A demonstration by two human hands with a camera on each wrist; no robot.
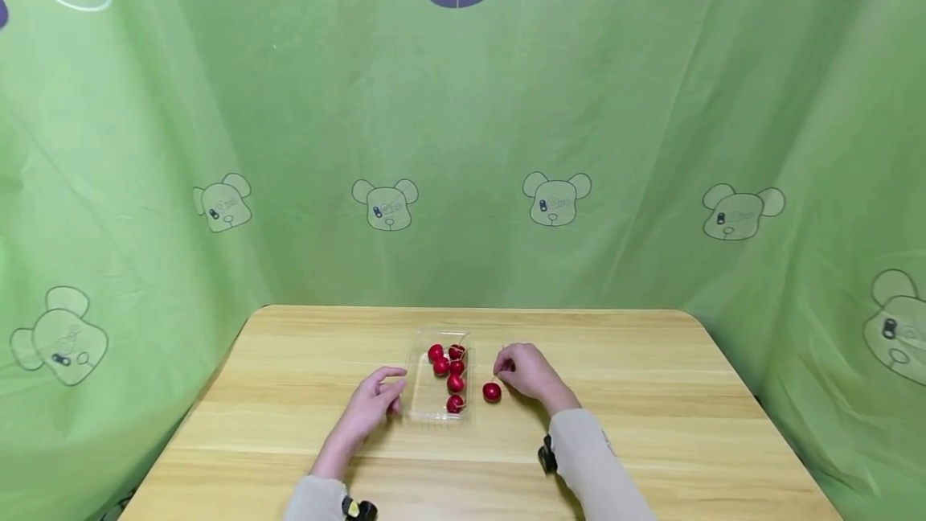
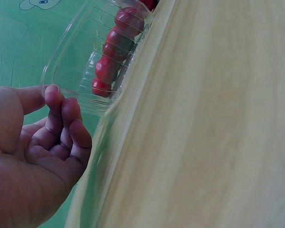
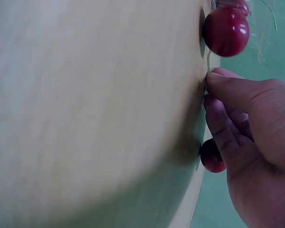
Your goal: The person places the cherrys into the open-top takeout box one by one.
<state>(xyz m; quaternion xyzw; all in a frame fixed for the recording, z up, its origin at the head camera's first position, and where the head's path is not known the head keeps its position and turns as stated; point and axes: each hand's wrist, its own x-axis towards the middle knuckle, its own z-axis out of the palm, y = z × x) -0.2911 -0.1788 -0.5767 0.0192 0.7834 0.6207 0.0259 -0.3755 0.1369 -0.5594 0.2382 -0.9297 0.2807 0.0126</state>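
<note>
A clear plastic container (image 1: 419, 407) with several red cherries (image 1: 441, 366) lies on the table, the fruit mostly along its right side. At its left rim, my left hand (image 1: 372, 404) pinches the edge between thumb and finger, as the left wrist view (image 2: 42, 147) shows. To the right of the container, my right hand (image 1: 530, 372) pinches the thin green stem (image 3: 209, 59) of a single cherry (image 1: 492, 392) close to the tabletop. In the right wrist view another cherry (image 3: 212, 156) sits behind the right hand, partly covered by the fingers.
The wooden table (image 1: 289, 424) has a rounded far edge. Behind it and on both sides hangs a green curtain (image 1: 463, 264) with printed bear faces. Dark straps with small devices (image 1: 547, 455) sit at the sleeves.
</note>
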